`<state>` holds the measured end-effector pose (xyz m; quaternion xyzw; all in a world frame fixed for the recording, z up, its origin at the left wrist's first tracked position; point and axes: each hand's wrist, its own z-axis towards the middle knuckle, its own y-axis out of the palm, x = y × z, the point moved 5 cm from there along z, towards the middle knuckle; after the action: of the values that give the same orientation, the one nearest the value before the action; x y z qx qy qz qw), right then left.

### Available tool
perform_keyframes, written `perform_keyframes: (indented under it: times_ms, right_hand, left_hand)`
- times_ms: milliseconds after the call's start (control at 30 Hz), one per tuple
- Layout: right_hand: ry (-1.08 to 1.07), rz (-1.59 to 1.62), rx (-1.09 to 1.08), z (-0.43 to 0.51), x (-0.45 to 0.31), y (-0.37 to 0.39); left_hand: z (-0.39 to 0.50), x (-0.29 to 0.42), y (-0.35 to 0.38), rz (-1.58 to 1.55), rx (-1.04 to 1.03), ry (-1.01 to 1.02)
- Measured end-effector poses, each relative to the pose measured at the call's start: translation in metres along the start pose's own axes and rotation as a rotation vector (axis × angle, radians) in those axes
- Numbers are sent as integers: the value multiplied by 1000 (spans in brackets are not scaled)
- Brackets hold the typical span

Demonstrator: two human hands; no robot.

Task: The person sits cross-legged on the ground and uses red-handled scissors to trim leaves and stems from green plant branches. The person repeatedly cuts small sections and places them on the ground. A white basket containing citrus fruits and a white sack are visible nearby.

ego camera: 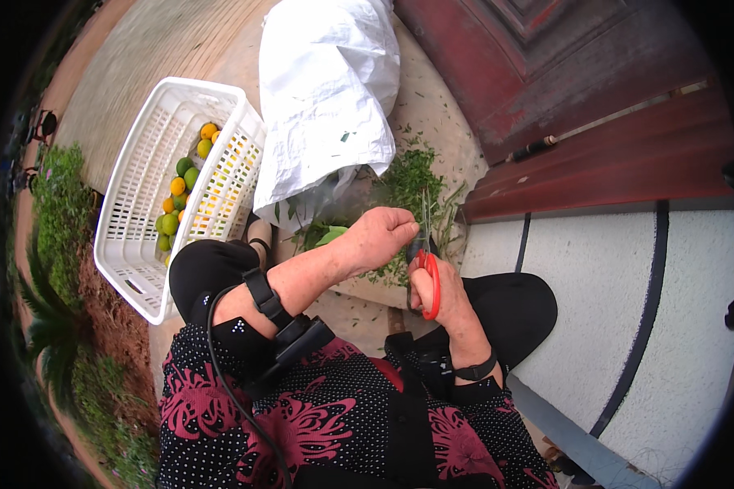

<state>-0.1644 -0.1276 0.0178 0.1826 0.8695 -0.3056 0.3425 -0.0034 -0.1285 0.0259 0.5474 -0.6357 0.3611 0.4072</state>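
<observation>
My right hand (441, 290) grips red-handled scissors (431, 286), whose slim metal blades point away from me, slightly apart. Beside the blades, my left hand (379, 238) has thumb and forefinger pinched together on what looks like a small green plant sprig (420, 227); most of it is hidden or too fine to make out. Beyond both hands, a heap of green leaf cuttings (413, 174) lies on the concrete floor. Larger leaves (331, 235) show behind my left forearm, at the mouth of a white woven sack (330, 79).
Left of the sack stands a white plastic crate (240, 98) with orange and green citrus fruits (189, 177) inside. A dark red wooden door (501, 85) is at the right, above a white wall panel (575, 293) with dark stripes. Plants (67, 202) border the paving at far left.
</observation>
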Motion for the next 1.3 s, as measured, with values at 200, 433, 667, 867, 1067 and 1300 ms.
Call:
perform_keyframes:
  times_ms: [200, 433, 667, 867, 1067, 1300]
  right_hand:
    - [-360, -87, 132, 9, -9, 2]
    - [-6, 622, 110, 7, -8, 2]
    - [-174, 708, 313, 5, -14, -16]
    - [-291, 791, 438, 0, -16, -29]
    - [-331, 999, 485, -4, -16, -41]
    - [-321, 1010, 457, -6, -17, -41]
  left_hand:
    - [2, -8, -1, -37, 82, 20]
    - [4, -8, 7, -282, 8, 15]
    - [-2, -3, 15, -138, -191, 7]
    - [4, -2, -19, -295, 234, 46]
    - [-9, 22, -60, -326, 447, 125]
    - [-14, 30, -19, 206, -156, 52]
